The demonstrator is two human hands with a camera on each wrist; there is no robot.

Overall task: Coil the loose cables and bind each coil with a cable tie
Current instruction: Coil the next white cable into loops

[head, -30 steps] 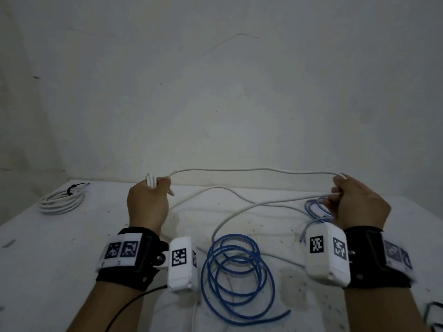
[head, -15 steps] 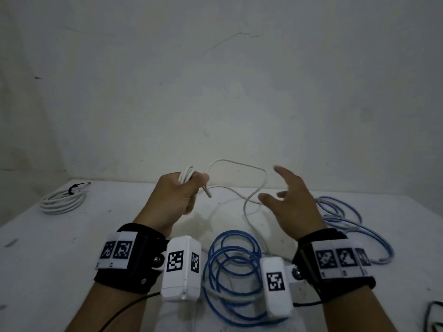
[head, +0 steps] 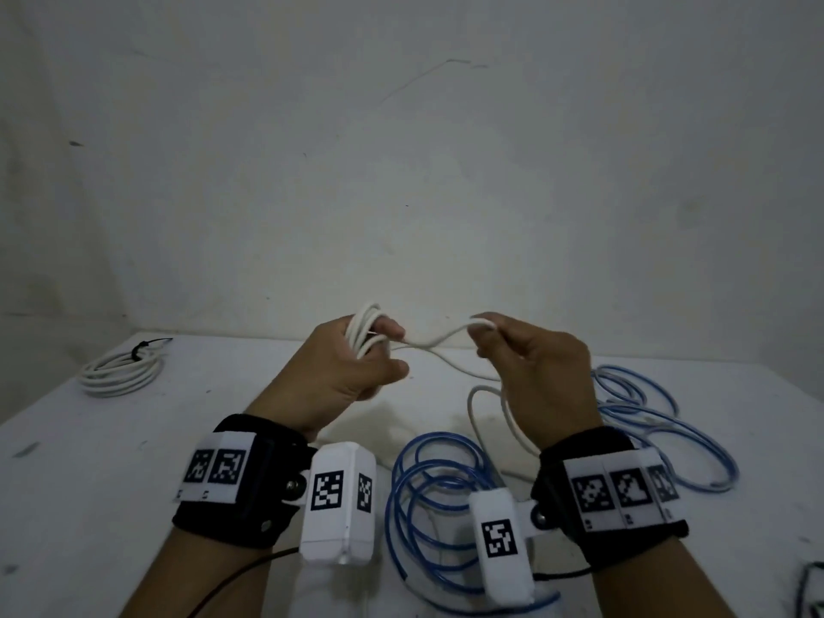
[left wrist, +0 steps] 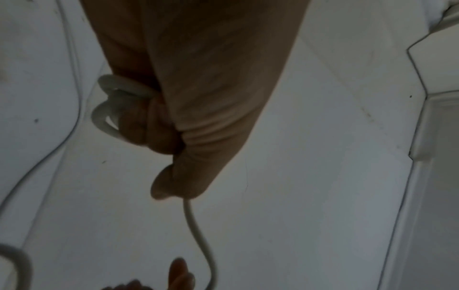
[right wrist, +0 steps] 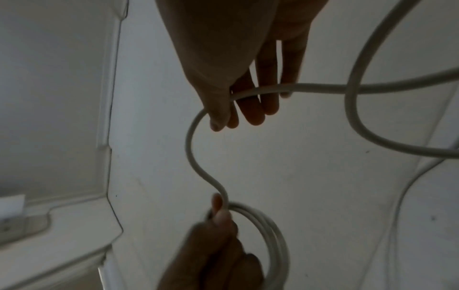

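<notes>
This looks like a bare, dim work corner set up for recording rather than a lived-in room. A plain white table (head: 111,439), scuffed and marked, stands against an unpainted grey wall (head: 401,149) with a thin crack and stains. Only cables lie about: a tied white coil (head: 120,372) at the far left, blue cables (head: 439,497) near the front.

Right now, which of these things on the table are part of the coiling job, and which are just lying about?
In the job:
- white cable, its loops gripped in the left hand, its strand pinched by the right hand
- dark blue cable, loosely looped, untied
- light blue cable, loose

Lying about:
- tied white coil, already bound
- table
</notes>
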